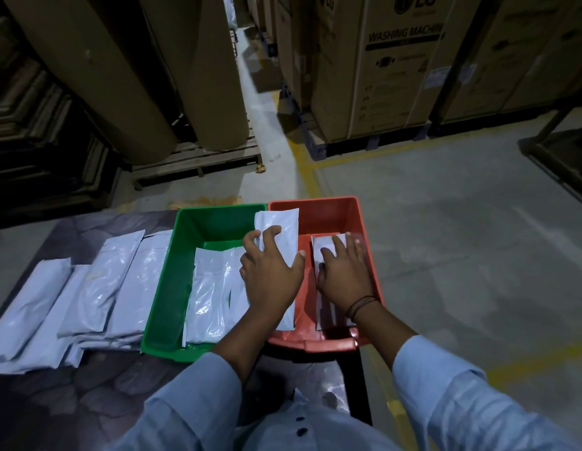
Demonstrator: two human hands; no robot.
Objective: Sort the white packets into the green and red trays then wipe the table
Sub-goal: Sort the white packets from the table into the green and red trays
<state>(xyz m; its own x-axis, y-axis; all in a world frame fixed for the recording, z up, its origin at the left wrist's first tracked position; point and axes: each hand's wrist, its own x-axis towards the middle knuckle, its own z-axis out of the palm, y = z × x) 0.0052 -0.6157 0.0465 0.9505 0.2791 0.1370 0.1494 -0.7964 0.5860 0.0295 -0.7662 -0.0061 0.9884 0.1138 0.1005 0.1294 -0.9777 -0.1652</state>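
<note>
Grip, left hand (270, 271): fingers curl over the top face of a long white packet (278, 219) and the thumb sits on its right edge, so the packet is pinched across its width. It lies lengthwise over the shared wall between the green tray (182, 271) and the red tray (332, 213), centre frame. Its far end points to the top of the frame and its near end reaches toward the red tray's near rim. Judgement: it is held over the divide because it is being carried across to the red side, or its tray is not yet decided.

Grip, right hand (343, 271): fingers spread and nearly straight, palm down, pinching nothing. It presses a shorter packet (319, 243) flat onto the red tray floor. Probable reason: to flatten what is there and make room for the incoming packet.

The green tray holds sorted packets (211, 294) laid side by side. Unsorted packets (104, 281) overlap in a row on the worktop (55, 411), left of frame, just beside the green tray. Sorting looks partway done. Wiping has not begun, and no cloth is visible.
</note>
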